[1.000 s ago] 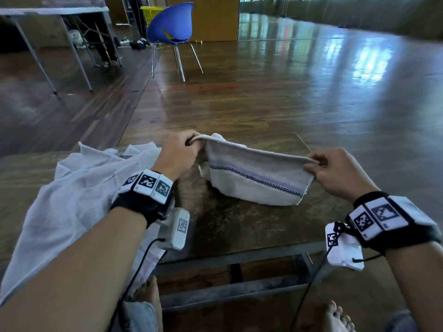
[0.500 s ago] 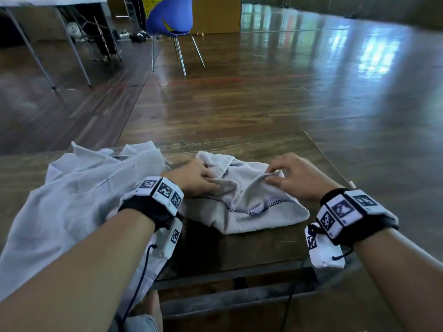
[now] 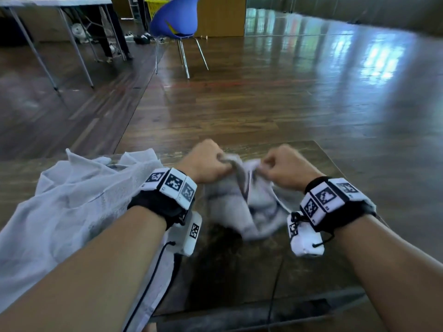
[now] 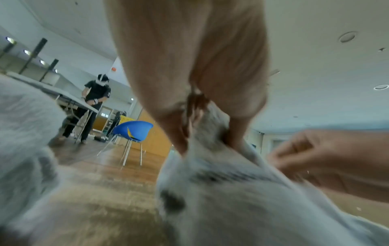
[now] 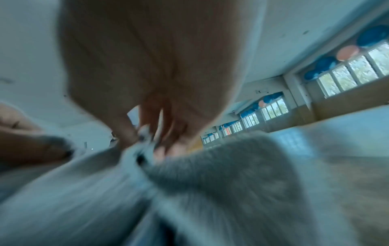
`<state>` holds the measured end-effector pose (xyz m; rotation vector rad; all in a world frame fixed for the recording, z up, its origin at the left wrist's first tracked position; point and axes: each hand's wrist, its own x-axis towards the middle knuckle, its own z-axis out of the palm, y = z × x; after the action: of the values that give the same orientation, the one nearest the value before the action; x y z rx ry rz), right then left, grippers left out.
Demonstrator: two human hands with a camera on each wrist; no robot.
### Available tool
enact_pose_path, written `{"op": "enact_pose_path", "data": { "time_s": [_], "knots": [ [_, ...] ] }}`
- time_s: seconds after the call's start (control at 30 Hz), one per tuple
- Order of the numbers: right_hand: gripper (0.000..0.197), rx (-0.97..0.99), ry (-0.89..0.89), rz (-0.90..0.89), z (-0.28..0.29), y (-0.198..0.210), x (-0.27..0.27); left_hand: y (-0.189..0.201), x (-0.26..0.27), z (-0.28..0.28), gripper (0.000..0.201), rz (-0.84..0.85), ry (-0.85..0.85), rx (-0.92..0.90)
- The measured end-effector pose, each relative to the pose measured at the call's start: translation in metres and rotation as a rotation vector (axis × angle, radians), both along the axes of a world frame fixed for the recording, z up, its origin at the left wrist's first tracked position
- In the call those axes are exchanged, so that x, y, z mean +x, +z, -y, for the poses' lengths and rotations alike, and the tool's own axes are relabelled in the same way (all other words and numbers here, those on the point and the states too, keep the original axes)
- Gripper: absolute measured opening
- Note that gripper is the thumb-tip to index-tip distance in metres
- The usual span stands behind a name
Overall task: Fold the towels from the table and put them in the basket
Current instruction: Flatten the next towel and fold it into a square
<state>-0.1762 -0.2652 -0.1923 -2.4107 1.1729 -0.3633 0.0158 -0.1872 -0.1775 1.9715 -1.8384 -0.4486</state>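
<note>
Wooden table [image 3: 251,271]: dark, worn top, filling the near part of the head view; its far right corner shows beyond the hands.
Small towel [image 3: 242,207]: pale grey-white with a dark patterned stripe, bunched and lifted at its top edge, its lower part drooping onto the table between the two wrists; blurred by motion.
Left hand [image 3: 206,161]: fingers curled, pinching the towel's top edge at its left side; the left wrist view shows thumb and fingers [image 4: 174,133] closed on the cloth [image 4: 242,191].
Right hand [image 3: 286,164]: fingers curled, pinching the same top edge just right of the left hand; the right wrist view shows the fingertips [image 5: 168,149] nipping a fold of the towel [image 5: 221,191].
Hands together: close side by side, knuckles up, the towel gathered between them.
Large white cloth [image 3: 72,207]: thin and crumpled, heaped on the left part of the table, partly under the left forearm.
Wrist bands [image 3: 172,185]: black straps with black-and-white square markers on both wrists.
Blue chair [image 3: 175,20]: metal legs, standing on the wooden floor, far and slightly left.
Yellow basket [image 3: 155,6]: partly hidden behind the chair.
Another person [image 4: 94,108]: in dark clothes, standing at a far table in the left wrist view.
</note>
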Motion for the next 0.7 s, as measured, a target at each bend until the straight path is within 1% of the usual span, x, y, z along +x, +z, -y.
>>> {"op": "enact_pose_path", "data": {
  "time_s": [0.03,0.07,0.1,0.13,0.17,0.2,0.27,0.3,0.37,0.47,0.53,0.57,0.63,0.7],
  "knots": [
    [0.033,-0.125,-0.112,0.186,0.006,0.005,0.004,0.006,0.002,0.002,0.032,0.013,0.106,-0.207],
    [0.025,-0.239,-0.213,0.359,0.011,0.011,0.007,0.013,0.005,0.002,0.026,0.034,0.205,-0.410],
    [0.018,-0.296,-0.288,0.495,0.017,0.017,0.010,0.020,0.008,0.002,0.019,0.038,0.274,-0.588],
    [0.018,-0.303,-0.342,0.577,0.021,0.022,0.011,0.027,0.012,0.001,0.018,0.020,0.328,-0.715],
    [0.021,-0.300,-0.386,0.611,0.026,0.024,0.010,0.031,0.016,-0.001,0.022,-0.010,0.376,-0.779],
    [0.023,-0.304,-0.430,0.620,0.030,0.025,0.007,0.033,0.022,-0.002,0.026,-0.025,0.423,-0.788],
    [0.024,-0.313,-0.511,0.648,0.037,0.023,-0.004,0.033,0.034,-0.006,0.029,-0.042,0.517,-0.737],
    [0.023,-0.297,-0.542,0.678,0.039,0.022,-0.010,0.031,0.039,-0.008,0.027,-0.053,0.537,-0.721],
    [0.019,-0.208,-0.563,0.784,0.044,0.020,-0.018,0.028,0.044,-0.013,0.023,-0.117,0.495,-0.706],
    [0.009,-0.050,-0.500,0.968,0.051,0.018,-0.020,0.023,0.044,-0.011,0.019,-0.401,0.408,-0.628],
    [0.011,0.066,-0.470,1.047,0.057,0.015,-0.022,0.020,0.041,-0.009,0.017,-0.591,0.387,-0.591],
    [0.014,0.110,-0.467,1.053,0.059,0.012,-0.023,0.019,0.040,-0.008,0.017,-0.646,0.384,-0.585],
    [0.018,0.121,-0.466,0.999,0.065,0.006,-0.028,0.018,0.038,-0.007,0.018,-0.642,0.389,-0.606],
    [0.017,0.059,-0.443,0.907,0.068,0.001,-0.032,0.019,0.036,-0.006,0.019,-0.553,0.379,-0.676]
  ]
}}
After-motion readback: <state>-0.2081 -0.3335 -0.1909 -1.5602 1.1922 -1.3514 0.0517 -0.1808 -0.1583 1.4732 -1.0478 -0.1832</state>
